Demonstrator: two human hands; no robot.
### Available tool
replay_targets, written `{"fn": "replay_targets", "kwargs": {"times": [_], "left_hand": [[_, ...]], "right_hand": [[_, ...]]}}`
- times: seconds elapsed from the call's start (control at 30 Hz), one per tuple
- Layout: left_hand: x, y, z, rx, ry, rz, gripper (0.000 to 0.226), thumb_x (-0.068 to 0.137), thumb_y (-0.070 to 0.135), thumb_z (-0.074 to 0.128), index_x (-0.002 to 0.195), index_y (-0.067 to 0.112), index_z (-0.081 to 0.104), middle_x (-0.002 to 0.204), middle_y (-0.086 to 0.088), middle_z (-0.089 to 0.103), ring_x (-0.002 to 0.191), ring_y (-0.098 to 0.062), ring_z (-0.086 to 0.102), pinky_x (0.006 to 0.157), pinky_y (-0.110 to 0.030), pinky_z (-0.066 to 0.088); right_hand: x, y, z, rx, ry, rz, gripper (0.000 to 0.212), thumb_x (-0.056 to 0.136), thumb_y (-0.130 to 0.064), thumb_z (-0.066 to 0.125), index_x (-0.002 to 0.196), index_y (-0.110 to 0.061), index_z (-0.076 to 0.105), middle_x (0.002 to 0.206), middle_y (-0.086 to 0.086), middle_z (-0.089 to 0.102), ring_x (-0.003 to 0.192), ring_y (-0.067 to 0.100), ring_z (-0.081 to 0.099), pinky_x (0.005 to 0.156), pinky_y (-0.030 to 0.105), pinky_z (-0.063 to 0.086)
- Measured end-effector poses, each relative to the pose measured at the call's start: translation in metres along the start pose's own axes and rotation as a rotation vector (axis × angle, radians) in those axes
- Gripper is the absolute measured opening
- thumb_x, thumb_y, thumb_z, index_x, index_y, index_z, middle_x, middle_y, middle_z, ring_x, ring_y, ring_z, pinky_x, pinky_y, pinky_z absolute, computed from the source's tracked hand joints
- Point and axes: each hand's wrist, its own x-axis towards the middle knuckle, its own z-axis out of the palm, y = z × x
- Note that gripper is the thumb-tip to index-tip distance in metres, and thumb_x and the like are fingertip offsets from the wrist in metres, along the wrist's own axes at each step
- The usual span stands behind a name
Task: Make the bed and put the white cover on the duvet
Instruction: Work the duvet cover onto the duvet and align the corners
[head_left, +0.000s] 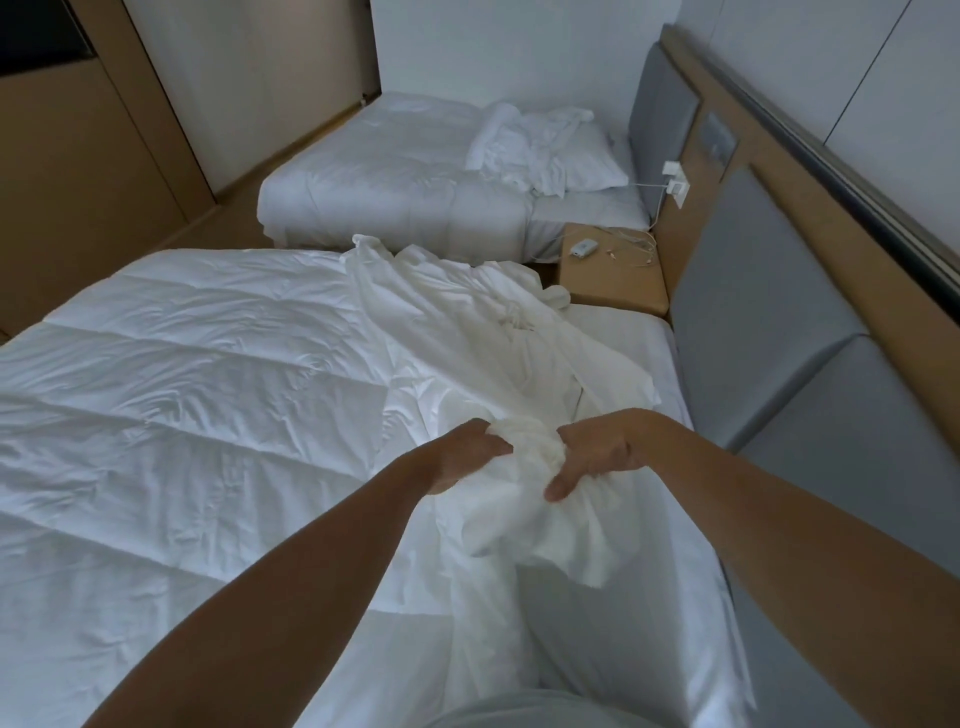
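a room with 2 beds — on the near bed (639, 332) a quilted duvet (182, 389); left hand (460, 457) and right hand (597, 457) both clutch the bunched white cover (524, 457).

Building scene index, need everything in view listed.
quilted white duvet: 1, white, spread over near bed
crumpled thin white cover: 1, white, on duvet's headboard end
far bed: 1, white bedding, beyond nightstand
white pillow: 1, white, far bed's head
rumpled white linen: 1, white, on pillow
tan wooden nightstand: 1, tan, between beds
small white device: 1, white, on nightstand
white wall chargers: 2, white, above nightstand
grey padded headboard panels: 3, grey, along wall
left hand: 1, grip on cover bunch
right hand: 1, grip on cover bunch
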Motion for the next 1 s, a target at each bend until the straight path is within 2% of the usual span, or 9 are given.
{"fn": "replay_targets", "kwargs": {"times": [0.13,0.27,0.4,0.57,0.67,0.73,0.8,0.87,1.0], "left_hand": [[0.000,-0.014,-0.006,-0.210,-0.064,-0.063,0.034,0.094,0.033,0.058,0.115,0.009,0.069,0.102,-0.004,0.073,0.096,-0.021,0.068,0.085,-0.030,0.053],[-0.001,-0.017,-0.015,-0.327,-0.225,-0.133,0.057,0.061,0.016,0.068,0.118,0.007,0.065,0.103,-0.009,0.069,0.096,-0.026,0.067,0.086,-0.034,0.053],[-0.005,-0.010,-0.026,-0.152,-0.392,-0.091,0.058,0.078,-0.009,0.068,0.132,0.010,0.059,0.125,-0.011,0.068,0.115,-0.026,0.066,0.095,-0.033,0.053],[-0.001,-0.012,-0.007,0.101,-0.250,-0.006,0.055,0.077,-0.005,0.081,0.126,0.013,0.063,0.117,-0.004,0.072,0.111,-0.019,0.068,0.096,-0.030,0.055],[0.008,-0.020,-0.007,0.089,-0.088,0.027,0.042,0.082,0.014,0.079,0.122,0.010,0.067,0.113,-0.008,0.073,0.108,-0.025,0.068,0.095,-0.038,0.055],[0.011,-0.021,-0.014,0.063,0.039,0.046,0.045,0.073,0.028,0.072,0.113,0.007,0.071,0.109,-0.016,0.072,0.100,-0.030,0.069,0.088,-0.043,0.056],[0.011,-0.018,-0.022,-0.037,0.092,0.099,0.029,0.082,0.025,0.070,0.105,0.009,0.073,0.096,-0.012,0.073,0.086,-0.024,0.067,0.076,-0.036,0.053],[0.011,-0.011,-0.024,-0.039,0.126,0.124,0.012,0.091,0.019,0.066,0.099,0.014,0.074,0.086,-0.004,0.073,0.079,-0.020,0.065,0.070,-0.032,0.051],[0.014,-0.009,-0.019,0.059,0.181,0.068,0.029,0.087,0.026,0.064,0.109,0.009,0.072,0.109,-0.016,0.072,0.097,-0.032,0.068,0.078,-0.038,0.051]], "right_hand": [[-0.002,-0.002,-0.006,0.259,0.193,-0.134,0.028,0.087,-0.017,0.078,0.114,-0.017,0.069,0.108,0.004,0.075,0.101,0.022,0.071,0.083,0.033,0.058],[0.003,-0.006,-0.012,0.360,0.257,-0.158,0.032,0.084,-0.014,0.080,0.115,-0.009,0.072,0.109,0.013,0.075,0.103,0.034,0.071,0.092,0.047,0.057],[0.008,-0.010,-0.012,0.404,0.256,-0.138,0.032,0.085,-0.009,0.077,0.117,-0.006,0.071,0.112,0.018,0.074,0.106,0.038,0.070,0.098,0.055,0.053],[0.012,-0.012,-0.014,0.393,0.260,-0.119,0.020,0.087,-0.009,0.072,0.107,-0.006,0.075,0.109,0.021,0.074,0.105,0.042,0.069,0.099,0.058,0.051],[0.012,-0.010,-0.016,0.446,0.243,-0.082,0.031,0.089,-0.018,0.073,0.116,-0.004,0.072,0.116,0.023,0.071,0.113,0.044,0.066,0.104,0.061,0.047],[0.009,-0.009,-0.016,0.446,0.189,-0.051,0.043,0.086,-0.034,0.077,0.121,-0.008,0.071,0.118,0.017,0.072,0.114,0.038,0.067,0.106,0.055,0.048],[0.001,-0.014,-0.010,0.375,0.089,-0.013,0.057,0.076,-0.047,0.082,0.122,-0.015,0.069,0.118,0.011,0.074,0.112,0.031,0.069,0.101,0.044,0.052],[-0.004,-0.020,-0.002,0.224,0.029,-0.006,0.060,0.071,-0.042,0.085,0.123,-0.021,0.065,0.117,0.005,0.074,0.110,0.025,0.069,0.094,0.040,0.055],[0.003,-0.020,0.014,-0.109,0.069,0.021,0.071,0.076,-0.023,0.088,0.138,-0.021,0.053,0.124,0.001,0.066,0.116,0.023,0.062,0.105,0.044,0.049]]}}
